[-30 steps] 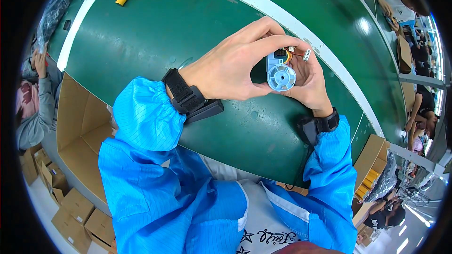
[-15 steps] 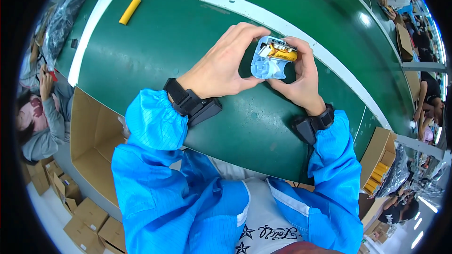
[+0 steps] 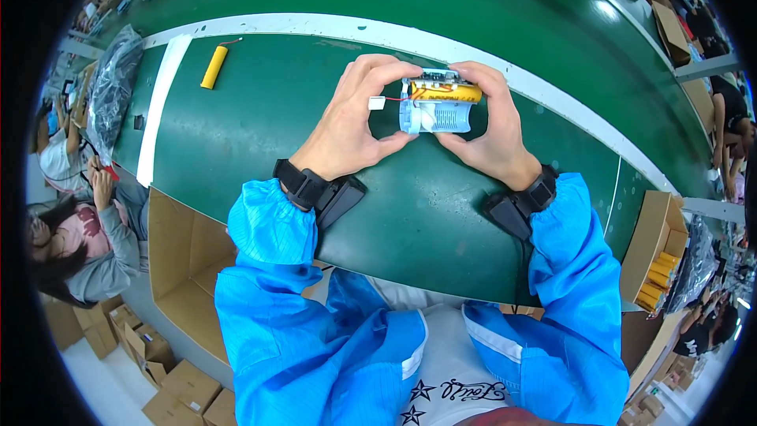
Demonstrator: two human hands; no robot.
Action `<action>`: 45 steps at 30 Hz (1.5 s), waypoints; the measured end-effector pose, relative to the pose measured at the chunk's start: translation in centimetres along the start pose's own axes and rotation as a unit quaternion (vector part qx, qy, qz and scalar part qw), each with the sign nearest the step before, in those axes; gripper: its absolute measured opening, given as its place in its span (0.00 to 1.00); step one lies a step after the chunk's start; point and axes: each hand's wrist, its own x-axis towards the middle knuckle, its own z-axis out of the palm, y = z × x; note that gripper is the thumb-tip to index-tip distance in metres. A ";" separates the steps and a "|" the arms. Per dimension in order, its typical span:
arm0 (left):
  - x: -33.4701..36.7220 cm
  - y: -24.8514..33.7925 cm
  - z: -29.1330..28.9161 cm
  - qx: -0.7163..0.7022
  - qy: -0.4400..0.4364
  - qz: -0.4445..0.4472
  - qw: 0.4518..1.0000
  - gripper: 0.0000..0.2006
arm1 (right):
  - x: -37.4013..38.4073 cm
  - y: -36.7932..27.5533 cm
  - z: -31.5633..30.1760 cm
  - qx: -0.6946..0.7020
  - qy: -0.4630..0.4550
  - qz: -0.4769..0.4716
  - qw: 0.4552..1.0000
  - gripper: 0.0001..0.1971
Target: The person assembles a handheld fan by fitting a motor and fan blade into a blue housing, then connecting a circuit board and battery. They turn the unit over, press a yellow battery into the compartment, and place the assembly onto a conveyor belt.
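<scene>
Round comes the light-blue housing (image 3: pixel 452 121), end-on a second ago, now open face showing above the green bench (image 3: pixel 394 221); left hand (image 3: pixel 345 122) and right hand (image 3: pixel 498 138) grip its opposite ends, while a loose yellow battery (image 3: pixel 214 68) lies on the bench's left side.

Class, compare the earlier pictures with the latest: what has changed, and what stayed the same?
The light-blue housing has been turned: at first its round end faced the camera; now its open side does, showing a yellow cell inside. A white connector now sticks out at its left. The left hand and right hand both still hold the housing; the loose yellow cylinder still lies on the green table.
</scene>
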 end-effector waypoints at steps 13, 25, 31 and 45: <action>0.4 -1.2 0.2 -0.033 -0.045 -0.035 0.998 0.35 | -0.5 0.6 0.2 0.021 -0.010 0.045 0.999 0.38; 0.1 -1.8 0.0 -0.053 -0.052 -0.058 0.996 0.34 | -0.7 0.3 0.1 0.063 -0.012 0.044 0.997 0.38; 0.1 -1.7 0.1 -0.051 -0.052 -0.058 0.996 0.35 | -0.7 0.3 0.1 0.065 -0.014 0.051 0.997 0.38; 0.0 -2.0 0.3 -0.057 -0.056 -0.066 0.995 0.36 | -0.7 0.4 0.1 0.049 -0.008 0.026 0.998 0.38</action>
